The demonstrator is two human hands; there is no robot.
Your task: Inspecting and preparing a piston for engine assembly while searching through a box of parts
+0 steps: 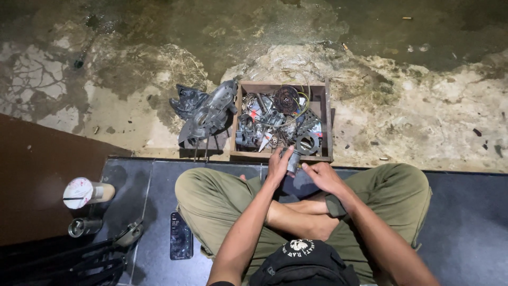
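- Where both hands meet, just above the crossed legs, sits a small dark metal cylinder (292, 161), a short tube-like part, upright between them at the near rim of the box.
- Left hand (278, 165): fingers curled about the cylinder's side, thumb raised, gripping it.
- Right hand (324, 177): fingers drawn together, tips touching or nearly touching the cylinder's lower end; which, I cannot tell.
- Handling, as judged: rigid metal, likely heavy for its bulk, possibly greasy and so slippery; not fragile. Best held around the barrel with a full wrap of the fingers rather than by the ends.
- Just beyond the hands: wooden box (324, 114) packed with metal parts, a dark toothed ring (307, 143), a round disc (286, 98), loose wires.
- Left of the box: grey engine casing (207, 114) on the stained concrete floor (423, 106).
- Well left of the left hand, on the dark mat (465, 222): phone (180, 235), lidded cup (84, 193), small metal can (83, 226).
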